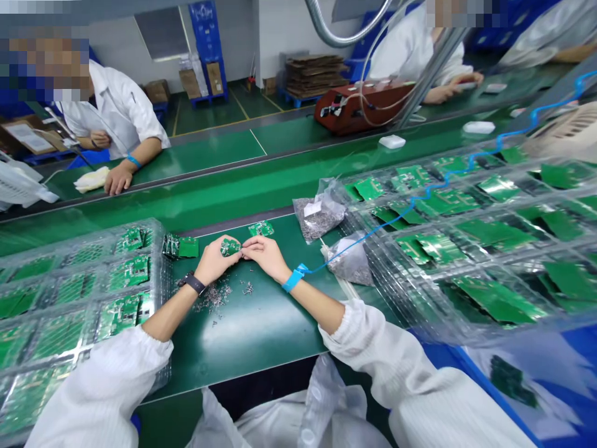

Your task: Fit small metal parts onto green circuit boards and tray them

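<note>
My left hand (215, 261) is closed around a small green circuit board (230, 247), holding it by its edge above the green work mat. At the board's right edge the fingertips of my right hand (265, 254) are pinched together; whatever they hold is too small to make out. Just beyond my hands lies another circuit board (261, 229). Several more boards (188, 247) stand left of my left hand. Below my left wrist a loose pile of tiny metal parts (213, 297) is spread on the mat, with a smaller cluster to its right.
Clear plastic trays of green boards stand left (158, 261) and right (387, 292). Two plastic bags of small parts (321, 214) lie by the right tray. A blue cord (373, 231) runs from my right wristband. Across the green conveyor (205, 202) sit co-workers in white.
</note>
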Tool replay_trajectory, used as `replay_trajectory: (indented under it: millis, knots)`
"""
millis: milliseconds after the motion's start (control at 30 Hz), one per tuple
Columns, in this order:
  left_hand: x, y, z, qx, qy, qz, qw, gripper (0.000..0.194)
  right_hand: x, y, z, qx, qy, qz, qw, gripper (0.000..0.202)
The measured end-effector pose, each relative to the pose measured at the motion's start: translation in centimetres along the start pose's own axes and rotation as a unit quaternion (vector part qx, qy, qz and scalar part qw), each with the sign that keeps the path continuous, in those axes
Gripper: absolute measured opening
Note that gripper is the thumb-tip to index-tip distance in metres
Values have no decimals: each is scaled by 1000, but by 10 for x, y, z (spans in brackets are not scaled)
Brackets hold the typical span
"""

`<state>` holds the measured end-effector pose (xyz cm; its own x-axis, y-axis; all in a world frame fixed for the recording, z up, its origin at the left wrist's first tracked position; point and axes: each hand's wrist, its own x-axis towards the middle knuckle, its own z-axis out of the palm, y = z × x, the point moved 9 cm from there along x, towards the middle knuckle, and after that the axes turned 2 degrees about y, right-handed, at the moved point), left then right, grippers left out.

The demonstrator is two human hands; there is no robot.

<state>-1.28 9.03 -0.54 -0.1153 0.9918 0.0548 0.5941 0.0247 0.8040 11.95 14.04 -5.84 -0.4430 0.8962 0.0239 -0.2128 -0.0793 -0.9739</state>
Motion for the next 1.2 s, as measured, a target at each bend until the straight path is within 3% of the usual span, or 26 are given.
replay_trajectory:
  millis: [300, 533, 800, 1033, 1100, 1200]
  knots:
    - [-1, 14, -2, 35, 30, 46, 998, 33, 3, -6, -5, -15, 34, -49, 998, 22]
    - [-1, 19, -10, 65, 55, 53, 995, 28, 0, -3, 2, 33, 17, -25, 999, 27]
    - [-1, 19, -2, 75, 5, 47, 996, 36, -5, -8, 3, 25, 20, -35, 999, 21]
    - [-2, 27, -9, 106, 45, 71, 991, 27, -5, -6, 4, 62, 28, -25, 997, 28]
    - [-1, 25, -12, 88, 65, 70, 992, 28, -4, -6, 5, 80, 22, -21, 996, 29]
    - [2, 11, -16, 9, 85, 14, 996, 38, -4, -12, 7, 72, 12, -30, 997, 29]
